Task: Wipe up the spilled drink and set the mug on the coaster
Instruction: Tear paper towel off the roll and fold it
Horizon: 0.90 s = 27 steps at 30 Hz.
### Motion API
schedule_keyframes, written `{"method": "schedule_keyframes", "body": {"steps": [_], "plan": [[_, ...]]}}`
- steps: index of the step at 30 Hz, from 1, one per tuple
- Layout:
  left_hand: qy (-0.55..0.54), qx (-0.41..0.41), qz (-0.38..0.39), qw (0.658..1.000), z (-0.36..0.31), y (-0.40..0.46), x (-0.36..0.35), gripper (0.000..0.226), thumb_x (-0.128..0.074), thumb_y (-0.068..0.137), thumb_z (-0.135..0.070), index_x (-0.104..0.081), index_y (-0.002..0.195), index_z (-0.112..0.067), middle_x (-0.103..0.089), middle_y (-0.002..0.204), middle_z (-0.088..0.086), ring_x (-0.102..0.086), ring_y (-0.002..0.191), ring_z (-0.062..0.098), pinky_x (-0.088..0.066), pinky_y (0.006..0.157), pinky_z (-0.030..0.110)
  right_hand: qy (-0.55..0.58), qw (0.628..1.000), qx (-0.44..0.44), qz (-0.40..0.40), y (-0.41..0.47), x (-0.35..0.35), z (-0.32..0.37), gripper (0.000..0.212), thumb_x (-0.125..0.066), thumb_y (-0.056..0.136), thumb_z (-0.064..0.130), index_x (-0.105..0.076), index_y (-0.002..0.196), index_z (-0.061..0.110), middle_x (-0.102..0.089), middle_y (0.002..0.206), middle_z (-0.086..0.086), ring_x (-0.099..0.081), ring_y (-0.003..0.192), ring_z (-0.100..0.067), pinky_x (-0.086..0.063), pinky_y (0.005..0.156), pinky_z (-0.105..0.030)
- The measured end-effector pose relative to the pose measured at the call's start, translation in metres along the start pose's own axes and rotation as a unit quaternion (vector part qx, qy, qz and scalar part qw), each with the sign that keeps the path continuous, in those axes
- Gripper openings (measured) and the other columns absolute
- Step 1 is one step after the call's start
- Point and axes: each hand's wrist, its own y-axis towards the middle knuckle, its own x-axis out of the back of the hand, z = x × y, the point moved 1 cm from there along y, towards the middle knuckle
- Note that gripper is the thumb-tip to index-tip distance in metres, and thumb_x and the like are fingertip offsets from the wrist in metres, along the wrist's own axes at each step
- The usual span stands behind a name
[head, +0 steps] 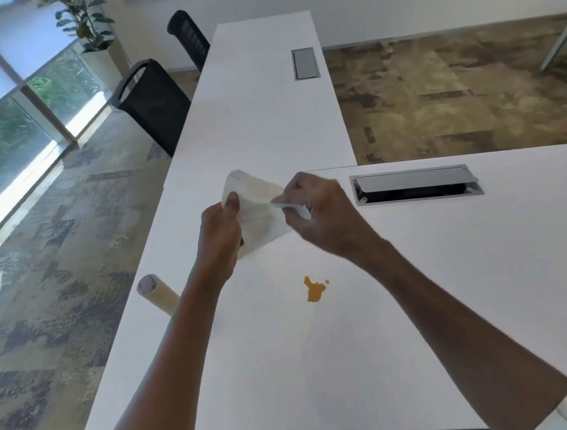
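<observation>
**Tissue being readied above an orange spill**

At the left edge of the white table (260,369), a cardboard tube (157,294) is lying on its side, its paper seemingly used up. Just right of it, the left hand (221,235) is gripping a white tissue (258,213), thumb pressing over the near edge with the fingers curled behind. The right hand (315,209) is pinching the tissue's opposite side, so the 2 hands are holding it clear of the tabletop, probably to fold or spread it into a wiping pad. Below them, the orange spill (315,288) is sitting unwiped on the table. Farther right, a cable box (415,185) is standing with its lid partly raised; its dark inside is showing nothing I can make out. Neither mug nor coaster is appearing in view.
</observation>
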Motion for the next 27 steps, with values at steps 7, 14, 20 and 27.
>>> {"method": "schedule_keyframes", "body": {"steps": [7, 14, 20, 27], "plan": [[-0.192, 0.062, 0.058, 0.978, -0.012, -0.01, -0.014, 0.038, -0.046, 0.107, -0.032, -0.074, 0.107, -0.006, -0.08, 0.102, 0.013, -0.078, 0.089, 0.026, -0.062, 0.066, 0.033, -0.111, 0.992, 0.048, 0.039, -0.032, -0.021, 0.005, 0.032, -0.065, 0.083, 0.009, -0.072, 0.114, 0.013, -0.062, 0.129, -0.014, -0.056, 0.112, -0.034, -0.051, 0.085, -0.046], [-0.2, 0.06, 0.199, 0.958, -0.018, -0.021, -0.022, 0.087, -0.041, 0.089, -0.078, -0.066, 0.131, -0.006, -0.07, 0.129, 0.016, -0.068, 0.12, 0.031, -0.057, 0.098, 0.042, -0.138, 0.988, 0.028, 0.055, -0.045, -0.017, 0.002, 0.041, -0.067, 0.086, 0.034, -0.067, 0.122, 0.016, -0.05, 0.147, -0.01, -0.046, 0.131, -0.03, -0.04, 0.103, -0.045], [-0.108, 0.002, 0.106, 0.989, -0.01, -0.022, -0.035, 0.022, -0.053, 0.104, -0.014, -0.072, 0.105, -0.004, -0.081, 0.098, 0.009, -0.077, 0.095, 0.026, -0.064, 0.079, 0.037, 0.028, 0.997, -0.058, 0.045, -0.046, 0.007, -0.008, 0.056, -0.06, 0.086, 0.057, -0.065, 0.126, 0.019, -0.051, 0.145, 0.0, -0.038, 0.136, -0.015, -0.029, 0.115, -0.038], [-0.092, 0.008, 0.162, 0.983, -0.008, -0.025, -0.036, 0.017, -0.057, 0.102, -0.016, -0.072, 0.099, -0.009, -0.081, 0.09, 0.0, -0.078, 0.079, 0.014, -0.06, 0.062, 0.027, 0.171, 0.906, -0.365, -0.131, -0.042, 0.047, -0.077, 0.099, -0.08, 0.07, 0.057, -0.037, 0.147, 0.013, -0.043, 0.149, -0.008, -0.038, 0.139, -0.02, -0.034, 0.115, -0.039]]}}
